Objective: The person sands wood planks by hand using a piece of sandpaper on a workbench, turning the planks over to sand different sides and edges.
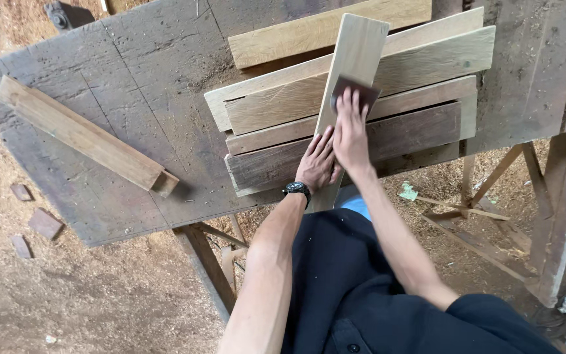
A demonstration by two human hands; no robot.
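Pressing a dark reddish-brown sheet of sandpaper (355,94) against a pale, narrow wooden board (351,72), the right hand (350,134) lies flat with its fingers extended and close together on the sheet, not curled around it; the left hand (316,160) rests just beside it, palm down and fingers straight, bearing on the lower part of the same board without gripping anything; a black wristwatch (297,189) sits on the left wrist. The pale board runs lengthwise away from the person, across a stack of wider wooden planks (420,85) that lie crosswise beneath it; the upper planks are light tan, the lowest visible one a darker grey-brown (414,134). The stack rests on a weathered grey wooden workbench (139,85) dusted with sawdust; a long light-coloured timber batten (83,134) lies diagonally on the bench's left part, well apart from the stack. The ground (99,288) below is covered in sawdust, with small reddish wood offcuts (45,223) at the left and wooden bench legs (561,216) at the right; the person wears a dark navy shirt (355,282).
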